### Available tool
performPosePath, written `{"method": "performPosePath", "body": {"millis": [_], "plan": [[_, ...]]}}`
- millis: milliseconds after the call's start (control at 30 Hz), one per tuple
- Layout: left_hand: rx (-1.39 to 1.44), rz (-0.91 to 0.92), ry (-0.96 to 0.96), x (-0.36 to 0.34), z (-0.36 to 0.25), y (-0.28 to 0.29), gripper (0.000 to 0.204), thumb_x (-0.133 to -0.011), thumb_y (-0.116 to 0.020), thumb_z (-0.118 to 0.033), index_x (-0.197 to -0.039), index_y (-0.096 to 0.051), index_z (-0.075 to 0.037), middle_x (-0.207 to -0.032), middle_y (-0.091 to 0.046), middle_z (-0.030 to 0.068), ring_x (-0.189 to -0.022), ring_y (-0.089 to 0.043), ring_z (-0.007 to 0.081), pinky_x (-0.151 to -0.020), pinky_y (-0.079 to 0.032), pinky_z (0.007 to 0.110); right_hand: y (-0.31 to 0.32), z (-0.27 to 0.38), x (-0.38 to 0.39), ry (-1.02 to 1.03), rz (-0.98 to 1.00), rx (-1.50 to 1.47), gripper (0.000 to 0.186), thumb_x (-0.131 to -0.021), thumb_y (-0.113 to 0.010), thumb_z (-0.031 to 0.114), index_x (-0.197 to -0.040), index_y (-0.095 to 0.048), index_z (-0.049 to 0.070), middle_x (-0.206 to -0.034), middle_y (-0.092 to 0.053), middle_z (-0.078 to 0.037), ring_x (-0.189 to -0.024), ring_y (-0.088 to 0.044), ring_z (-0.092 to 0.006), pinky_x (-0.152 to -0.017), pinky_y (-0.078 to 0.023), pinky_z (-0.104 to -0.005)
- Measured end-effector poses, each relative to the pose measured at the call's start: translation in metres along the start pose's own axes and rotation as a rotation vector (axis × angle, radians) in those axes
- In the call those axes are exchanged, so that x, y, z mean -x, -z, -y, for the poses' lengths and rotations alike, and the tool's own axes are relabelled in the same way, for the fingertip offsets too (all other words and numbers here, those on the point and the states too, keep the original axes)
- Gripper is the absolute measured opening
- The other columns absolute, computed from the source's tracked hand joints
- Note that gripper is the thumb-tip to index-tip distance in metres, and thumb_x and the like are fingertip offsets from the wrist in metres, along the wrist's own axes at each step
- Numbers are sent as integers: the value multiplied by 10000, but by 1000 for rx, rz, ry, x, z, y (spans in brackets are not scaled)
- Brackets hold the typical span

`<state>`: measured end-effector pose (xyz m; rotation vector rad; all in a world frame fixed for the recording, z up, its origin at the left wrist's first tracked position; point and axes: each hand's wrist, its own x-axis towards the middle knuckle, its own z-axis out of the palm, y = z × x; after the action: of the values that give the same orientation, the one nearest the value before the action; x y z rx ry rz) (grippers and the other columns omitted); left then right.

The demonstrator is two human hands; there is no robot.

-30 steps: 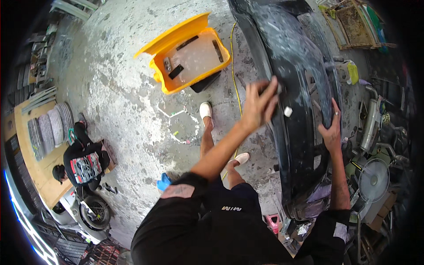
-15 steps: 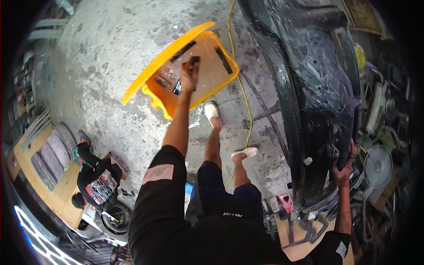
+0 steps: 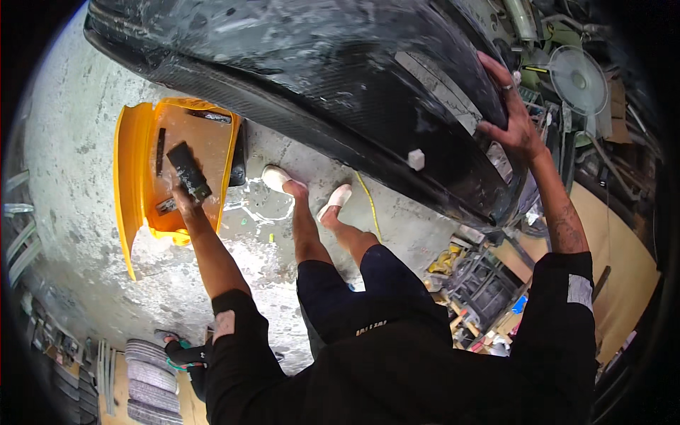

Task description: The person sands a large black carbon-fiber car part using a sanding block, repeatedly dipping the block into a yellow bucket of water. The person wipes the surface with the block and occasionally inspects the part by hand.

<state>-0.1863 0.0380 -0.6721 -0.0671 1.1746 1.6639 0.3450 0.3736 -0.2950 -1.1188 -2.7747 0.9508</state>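
My left hand (image 3: pixel 186 201) is closed on one end of a flat, dark rectangular block (image 3: pixel 184 166) that looks wet. It is above a yellow tub (image 3: pixel 133 177), whose inside looks wet and cloudy; dark strips (image 3: pixel 161 150) show along its inner sides. A large black car body panel (image 3: pixel 340 92) with a carbon-weave surface and whitish smears spans the upper part of the view. On its right rim, my right hand (image 3: pixel 520 127) grips the edge, thumb and fingers apart around it. A small white lump (image 3: pixel 416 159) sits on the panel.
A round fan (image 3: pixel 579 80) and piled metal parts stand beyond the panel at right. Beneath its near end is clutter, with a wooden board (image 3: pixel 616 241) beside it. A yellow cord (image 3: pixel 370 202) crosses the floor. Rolled grey material (image 3: pixel 153 375) and a partly visible person (image 3: pixel 198 365) are at lower left.
My view has turned, and the panel now lies across the top, over part of the tub. My left hand now shows the dark block plainly above the tub. My right hand stays on the panel's edge.
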Motion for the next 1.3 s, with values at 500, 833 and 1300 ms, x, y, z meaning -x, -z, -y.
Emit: {"method": "performPosePath", "body": {"millis": [500, 833, 1300], "plan": [[-1538, 1359, -393, 443, 49, -608, 410, -937, -701, -123, -1338, -657, -49, -1227, -659, 171, -1109, -645, 368, -966, -523, 423, -86, 27, 250, 157, -208, 530, 820, -934, -499, 560, -1631, -287, 184, -1714, -234, -33, -1586, -186, -244, -1291, -63, -550], [-1599, 1345, -421, 577, 184, -638, 389, -918, -722, -87, -1304, -677, -60, -1139, -671, 202, -1012, -641, 399, -894, -525, 444, -61, -82, 554, 2, -194, 947, 812, -968, -526, 456, -1653, -212, 151, -1740, -135, -43, -1599, -122, -280, -1291, -14, -556], [-1923, 513, -269, 560, 41, -433, 323, -991, -672, -170, -1272, -702, -14, -1060, -720, 211, -955, -706, 333, -846, -546, 386, -90, 6, 429, 3, -444, 636, 703, -955, -508, 345, -1596, -392, 79, -1732, -179, -101, -1591, -151, -311, -1255, -27, -620]]}}
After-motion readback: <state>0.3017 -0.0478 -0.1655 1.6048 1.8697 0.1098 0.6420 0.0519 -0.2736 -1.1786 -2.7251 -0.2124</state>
